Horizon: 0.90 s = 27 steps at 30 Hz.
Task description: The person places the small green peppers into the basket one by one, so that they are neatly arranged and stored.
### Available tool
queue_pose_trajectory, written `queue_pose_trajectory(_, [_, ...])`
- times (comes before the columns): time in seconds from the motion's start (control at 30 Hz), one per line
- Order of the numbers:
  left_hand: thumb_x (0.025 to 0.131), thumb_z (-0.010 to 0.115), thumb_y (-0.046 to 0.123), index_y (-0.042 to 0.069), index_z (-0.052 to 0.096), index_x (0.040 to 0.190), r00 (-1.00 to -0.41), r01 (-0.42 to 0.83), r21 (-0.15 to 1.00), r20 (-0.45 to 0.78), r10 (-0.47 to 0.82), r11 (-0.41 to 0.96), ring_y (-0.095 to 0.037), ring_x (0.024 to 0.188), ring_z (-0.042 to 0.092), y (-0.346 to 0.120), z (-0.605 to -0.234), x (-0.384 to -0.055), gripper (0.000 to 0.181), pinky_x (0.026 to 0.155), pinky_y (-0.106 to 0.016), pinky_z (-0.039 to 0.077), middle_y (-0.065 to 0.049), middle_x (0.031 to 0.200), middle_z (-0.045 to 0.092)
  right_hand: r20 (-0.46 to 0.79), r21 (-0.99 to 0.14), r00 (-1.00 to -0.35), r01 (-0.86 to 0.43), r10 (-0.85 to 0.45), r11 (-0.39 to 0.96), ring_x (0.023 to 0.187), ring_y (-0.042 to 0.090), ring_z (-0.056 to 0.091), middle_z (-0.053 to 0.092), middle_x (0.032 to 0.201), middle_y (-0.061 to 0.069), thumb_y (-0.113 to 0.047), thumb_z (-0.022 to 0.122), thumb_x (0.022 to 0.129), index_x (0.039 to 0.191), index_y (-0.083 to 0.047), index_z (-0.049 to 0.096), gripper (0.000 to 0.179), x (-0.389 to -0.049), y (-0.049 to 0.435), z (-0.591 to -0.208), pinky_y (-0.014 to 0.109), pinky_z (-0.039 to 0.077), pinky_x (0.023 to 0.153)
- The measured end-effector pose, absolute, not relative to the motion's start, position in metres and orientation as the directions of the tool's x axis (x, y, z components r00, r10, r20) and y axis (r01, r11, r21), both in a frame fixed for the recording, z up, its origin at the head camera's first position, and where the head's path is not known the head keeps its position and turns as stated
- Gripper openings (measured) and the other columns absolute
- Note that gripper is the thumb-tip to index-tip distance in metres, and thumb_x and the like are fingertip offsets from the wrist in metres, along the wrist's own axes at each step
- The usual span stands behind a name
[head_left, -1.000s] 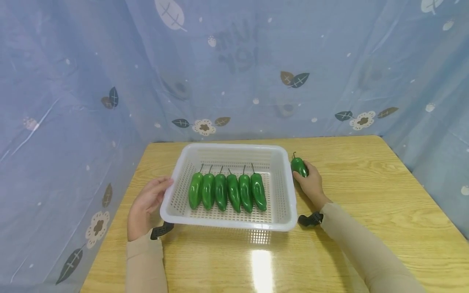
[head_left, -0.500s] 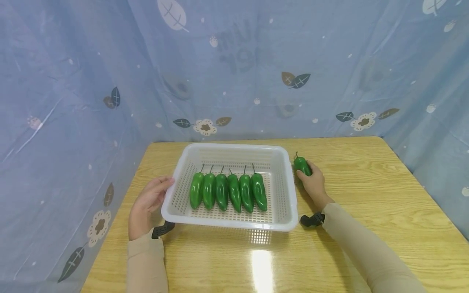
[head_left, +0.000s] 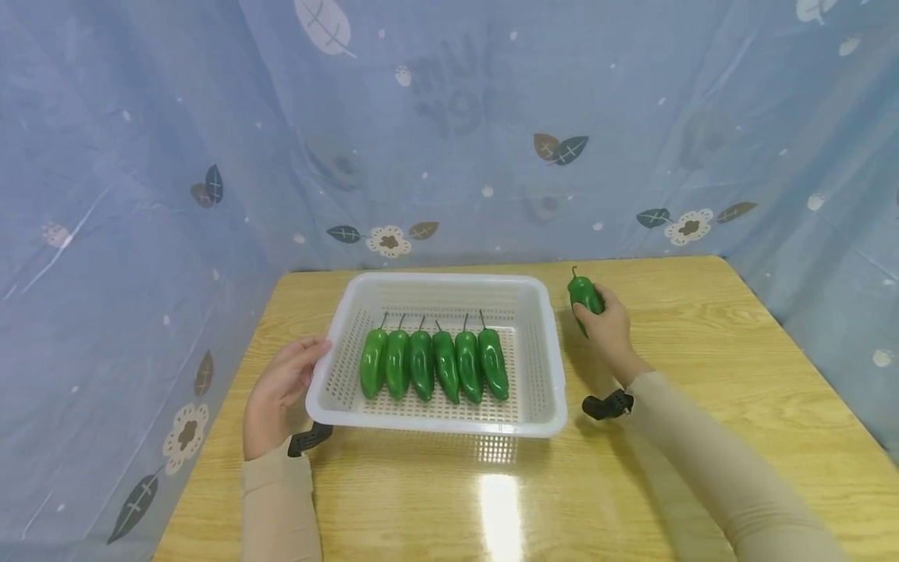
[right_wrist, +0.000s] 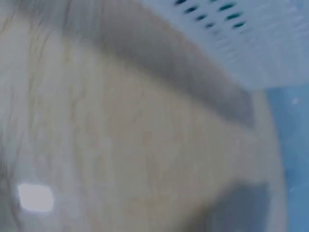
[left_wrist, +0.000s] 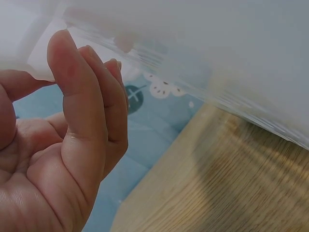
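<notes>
A white perforated plastic basket (head_left: 551, 359) stands on the table, with several green chili peppers (head_left: 445, 363) lying side by side in it, stems toward the back. My left hand (head_left: 284, 382) holds the basket's left rim; in the left wrist view, its thumb and bent fingers (left_wrist: 82, 96) pinch the edge. To the right of the basket, my right hand (head_left: 608, 328) grips another green chili pepper (head_left: 583, 295) above the table, stem up and away from me. The blurred right wrist view shows neither that hand nor its pepper, only the basket's perforated side (right_wrist: 241, 43).
The wooden table (head_left: 723, 351) extends to the right of the basket and in front of it. A blue patterned curtain (head_left: 449, 187) hangs behind the table and along its left and right sides. Each wrist wears a black strap device (head_left: 607, 405).
My right hand has lifted its chili pepper off the table and moved slightly to the right and away from me. The left hand and basket have stayed in place.
</notes>
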<state>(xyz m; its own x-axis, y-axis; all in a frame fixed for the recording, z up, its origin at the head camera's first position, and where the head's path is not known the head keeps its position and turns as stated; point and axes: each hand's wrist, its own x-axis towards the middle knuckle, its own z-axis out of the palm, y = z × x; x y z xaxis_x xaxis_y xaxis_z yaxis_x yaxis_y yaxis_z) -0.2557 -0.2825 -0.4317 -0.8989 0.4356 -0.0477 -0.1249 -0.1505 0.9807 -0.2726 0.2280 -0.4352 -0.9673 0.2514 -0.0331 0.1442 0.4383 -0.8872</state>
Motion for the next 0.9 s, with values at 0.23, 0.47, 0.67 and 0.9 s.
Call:
queue_pose_trajectory(0.23, [0.102, 0.037, 0.006, 0.004, 0.06, 0.105, -0.905, -0.128, 0.981, -0.056, 0.422, -0.143, -0.015, 0.087, 0.07, -0.283, -0.428, -0.256, 0.023, 0.073, -0.029, 0.058, -0.004, 0.096, 0.071, 0.003, -0.931, -0.95, 0.111, 0.311, 0.348, 0.126, 0.038, 0.041, 0.038, 0.143, 0.02, -0.032, 0.053, 0.095, 0.149, -0.009, 0.024, 0.066, -0.272, 0.212, -0.386, 0.053, 0.041, 0.1])
queue_pose_trajectory(0.47, [0.102, 0.034, 0.003, 0.003, 0.059, 0.104, -0.897, -0.155, 0.974, -0.068, 0.437, -0.165, -0.014, 0.085, 0.07, -0.28, -0.425, -0.254, 0.025, 0.071, -0.027, 0.058, -0.004, 0.094, 0.071, 0.022, -0.953, -0.962, 0.063, 0.273, 0.298, 0.126, 0.033, 0.04, 0.038, 0.143, 0.016, -0.028, 0.057, 0.093, 0.148, -0.01, 0.026, 0.066, -0.276, 0.177, -0.351, 0.051, 0.04, 0.102])
queue_pose_trajectory(0.67, [0.102, 0.034, 0.003, 0.002, 0.058, 0.103, -0.889, -0.162, 0.972, -0.07, 0.452, -0.168, -0.015, 0.084, 0.07, -0.278, -0.421, -0.25, 0.024, 0.072, -0.029, 0.058, -0.004, 0.093, 0.071, 0.03, -0.949, -0.98, 0.035, 0.198, 0.315, 0.125, 0.033, 0.043, 0.042, 0.14, 0.016, -0.026, 0.058, 0.092, 0.147, -0.01, 0.029, 0.064, -0.28, 0.145, -0.35, 0.051, 0.042, 0.101])
queue_pose_trajectory(0.9, [0.102, 0.035, 0.004, 0.003, 0.059, 0.104, -0.895, -0.165, 0.973, -0.078, 0.44, -0.162, -0.015, 0.085, 0.07, -0.277, -0.416, -0.248, 0.024, 0.072, -0.029, 0.058, -0.004, 0.093, 0.071, -0.023, -0.919, -0.988, 0.08, 0.151, 0.387, 0.126, 0.035, 0.045, 0.042, 0.14, 0.018, -0.024, 0.057, 0.091, 0.145, -0.006, 0.03, 0.063, -0.276, 0.123, -0.362, 0.051, 0.045, 0.099])
